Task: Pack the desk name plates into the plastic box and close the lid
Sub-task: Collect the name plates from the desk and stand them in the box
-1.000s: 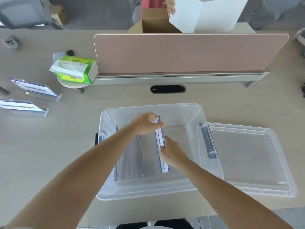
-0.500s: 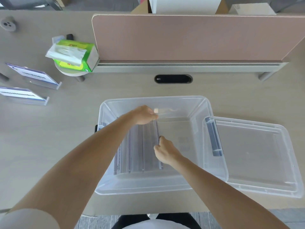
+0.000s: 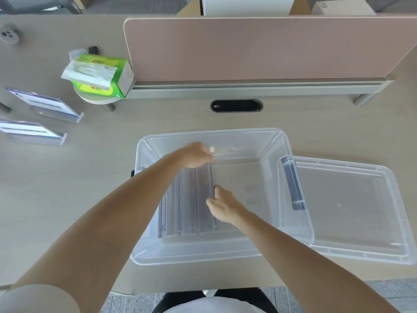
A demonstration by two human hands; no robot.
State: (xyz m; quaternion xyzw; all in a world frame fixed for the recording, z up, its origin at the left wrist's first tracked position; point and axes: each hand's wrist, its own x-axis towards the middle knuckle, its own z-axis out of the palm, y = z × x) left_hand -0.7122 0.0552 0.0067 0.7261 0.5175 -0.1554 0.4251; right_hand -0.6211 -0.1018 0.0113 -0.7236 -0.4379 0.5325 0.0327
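Observation:
A clear plastic box (image 3: 274,141) stands open on the desk in front of me. Several name plates (image 3: 187,204) lie side by side in its left half. My left hand (image 3: 196,154) grips the far end of the rightmost plate (image 3: 204,199). My right hand (image 3: 222,205) holds the same plate at its right edge, nearer to me. The clear lid (image 3: 352,208) lies flat on the desk, right of the box. Two more name plates (image 3: 45,105) (image 3: 29,131) stand on the desk at the far left.
A green tissue pack (image 3: 101,75) sits on a small round stand behind the box to the left. A pink divider panel (image 3: 259,48) runs across the back of the desk, with a cable slot (image 3: 236,105) in front of it.
The plate in my hands went from tilted above the box down flat beside the others. Both hands sank with it. The camera tipped a little lower.

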